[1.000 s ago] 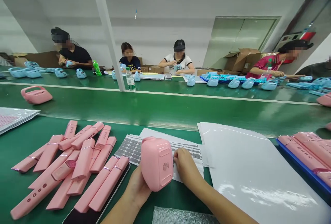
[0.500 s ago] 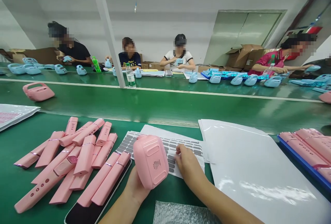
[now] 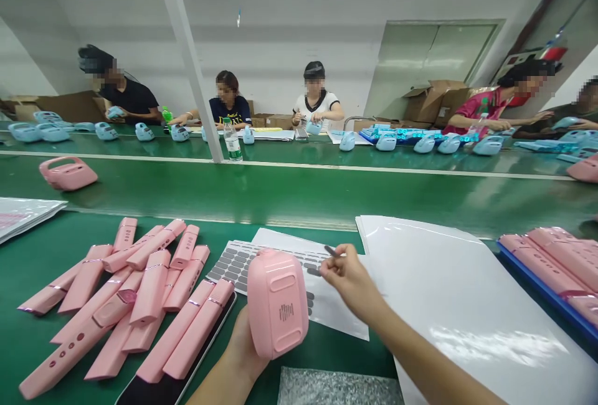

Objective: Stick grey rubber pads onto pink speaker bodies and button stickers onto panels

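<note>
My left hand [image 3: 243, 346] grips a pink speaker housing [image 3: 277, 303] from below, its underside turned towards me. My right hand [image 3: 348, 280] is lifted just right of the housing and pinches a small grey sticker pad [image 3: 331, 251] between thumb and finger. Under both hands lies a white sheet of grey sticker pads [image 3: 243, 263] on the green table. A pile of several long pink plastic panels [image 3: 135, 293] lies to the left, partly on a dark tray [image 3: 154, 389].
Large white backing sheets [image 3: 448, 305] lie to the right, beside a blue tray of pink panels [image 3: 555, 262]. Bubble wrap [image 3: 336, 387] lies at the near edge. A pink speaker [image 3: 68, 172] rides the green conveyor [image 3: 299, 190]. Several people sit opposite with blue speakers [image 3: 423, 143].
My right hand has lifted off the sticker sheet with a grey pad pinched in its fingers. The left hand has tilted the pink housing slightly.
</note>
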A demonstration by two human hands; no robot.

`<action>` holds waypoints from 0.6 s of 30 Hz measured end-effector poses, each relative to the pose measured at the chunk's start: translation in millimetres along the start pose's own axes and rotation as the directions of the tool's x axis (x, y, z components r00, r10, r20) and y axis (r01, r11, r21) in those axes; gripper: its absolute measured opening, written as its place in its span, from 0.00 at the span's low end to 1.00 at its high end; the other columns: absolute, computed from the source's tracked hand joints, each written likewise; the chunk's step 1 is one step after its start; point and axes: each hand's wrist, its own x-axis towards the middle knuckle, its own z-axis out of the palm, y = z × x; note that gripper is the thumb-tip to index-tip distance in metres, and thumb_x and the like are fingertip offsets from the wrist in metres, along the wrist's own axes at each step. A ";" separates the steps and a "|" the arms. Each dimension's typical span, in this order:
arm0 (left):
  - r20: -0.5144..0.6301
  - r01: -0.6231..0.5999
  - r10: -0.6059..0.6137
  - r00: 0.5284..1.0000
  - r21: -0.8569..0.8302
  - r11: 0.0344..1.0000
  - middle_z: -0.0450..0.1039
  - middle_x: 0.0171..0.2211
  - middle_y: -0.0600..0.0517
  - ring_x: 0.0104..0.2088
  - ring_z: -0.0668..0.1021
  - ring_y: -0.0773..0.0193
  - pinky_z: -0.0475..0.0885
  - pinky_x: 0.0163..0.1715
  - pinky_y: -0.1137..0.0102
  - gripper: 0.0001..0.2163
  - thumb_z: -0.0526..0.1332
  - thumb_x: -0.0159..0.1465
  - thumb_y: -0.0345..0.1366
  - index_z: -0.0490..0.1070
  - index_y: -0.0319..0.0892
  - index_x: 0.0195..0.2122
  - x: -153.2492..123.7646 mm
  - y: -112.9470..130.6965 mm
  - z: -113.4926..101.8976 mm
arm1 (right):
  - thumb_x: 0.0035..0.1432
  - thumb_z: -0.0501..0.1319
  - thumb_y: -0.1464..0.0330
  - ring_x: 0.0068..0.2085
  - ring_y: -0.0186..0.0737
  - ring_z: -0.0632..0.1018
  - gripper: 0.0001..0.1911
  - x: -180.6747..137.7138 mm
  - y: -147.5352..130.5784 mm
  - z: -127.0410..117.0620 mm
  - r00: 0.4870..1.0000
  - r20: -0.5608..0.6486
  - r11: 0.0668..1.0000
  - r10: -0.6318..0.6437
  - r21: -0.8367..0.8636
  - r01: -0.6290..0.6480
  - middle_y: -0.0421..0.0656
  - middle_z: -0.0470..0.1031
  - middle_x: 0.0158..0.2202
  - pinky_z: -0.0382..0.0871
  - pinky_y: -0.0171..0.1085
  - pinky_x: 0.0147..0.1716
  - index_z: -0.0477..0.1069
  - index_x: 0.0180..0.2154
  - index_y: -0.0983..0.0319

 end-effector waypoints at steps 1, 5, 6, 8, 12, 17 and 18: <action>-0.002 0.025 -0.025 1.000 0.012 1.000 0.72 0.18 0.52 0.21 0.74 0.65 0.70 0.23 0.72 0.09 0.58 0.56 0.25 0.67 0.39 0.19 1.2 -2.3 -1.6 | 0.57 0.53 0.68 0.30 0.36 0.71 0.11 -3.7 -11.7 -7.9 1.000 0.015 0.999 -0.016 0.029 0.016 0.35 0.68 0.28 0.65 0.36 0.31 0.47 0.36 0.56; 0.025 0.072 -0.073 0.997 0.053 0.996 0.68 0.16 0.52 0.18 0.70 0.67 0.65 0.20 0.73 0.06 0.62 0.53 0.28 0.68 0.38 0.20 7.9 -15.5 -10.5 | 0.58 0.56 0.69 0.34 0.36 0.71 0.12 -30.0 -54.2 -25.2 0.992 0.119 0.991 -0.032 0.132 0.016 0.36 0.69 0.30 0.66 0.37 0.34 0.50 0.37 0.56; 0.039 0.074 -0.077 0.996 0.075 0.994 0.68 0.17 0.52 0.19 0.70 0.66 0.65 0.21 0.72 0.05 0.63 0.53 0.30 0.68 0.37 0.22 8.9 -18.8 -12.7 | 0.58 0.56 0.70 0.34 0.37 0.72 0.12 -36.5 -60.9 -25.2 0.991 0.133 0.989 -0.027 0.145 0.007 0.36 0.69 0.30 0.66 0.38 0.34 0.50 0.37 0.56; 0.057 0.064 -0.071 0.996 0.117 0.991 0.71 0.20 0.50 0.21 0.71 0.65 0.66 0.24 0.70 0.03 0.63 0.53 0.31 0.70 0.37 0.26 9.7 -24.0 -16.0 | 0.58 0.56 0.71 0.35 0.38 0.73 0.12 -46.0 -68.3 -22.2 0.991 0.135 0.990 -0.004 0.139 -0.015 0.36 0.70 0.30 0.67 0.38 0.34 0.51 0.38 0.56; 0.078 0.055 -0.066 0.995 0.138 0.989 0.72 0.22 0.49 0.23 0.72 0.64 0.66 0.26 0.69 0.04 0.64 0.52 0.31 0.71 0.36 0.29 10.2 -28.6 -18.2 | 0.56 0.57 0.73 0.34 0.39 0.73 0.14 -50.4 -69.6 -16.0 0.996 0.083 0.995 0.022 0.090 -0.030 0.36 0.71 0.29 0.68 0.37 0.32 0.51 0.38 0.55; 0.047 0.080 -0.087 0.995 0.134 0.988 0.71 0.20 0.50 0.21 0.70 0.64 0.65 0.24 0.70 0.04 0.63 0.52 0.32 0.70 0.37 0.25 8.7 -28.3 -15.4 | 0.55 0.57 0.73 0.33 0.39 0.74 0.14 -50.0 -69.1 -14.8 0.999 0.049 0.997 0.015 0.076 -0.019 0.36 0.71 0.28 0.69 0.39 0.33 0.51 0.38 0.56; 0.034 0.084 -0.090 0.995 0.140 0.987 0.70 0.19 0.50 0.21 0.70 0.64 0.65 0.24 0.70 0.04 0.63 0.52 0.32 0.70 0.38 0.25 7.6 -28.0 -14.3 | 0.54 0.57 0.73 0.33 0.39 0.74 0.14 -50.3 -69.3 -14.6 0.999 0.047 0.998 0.015 0.066 -0.018 0.36 0.71 0.28 0.70 0.39 0.33 0.51 0.38 0.56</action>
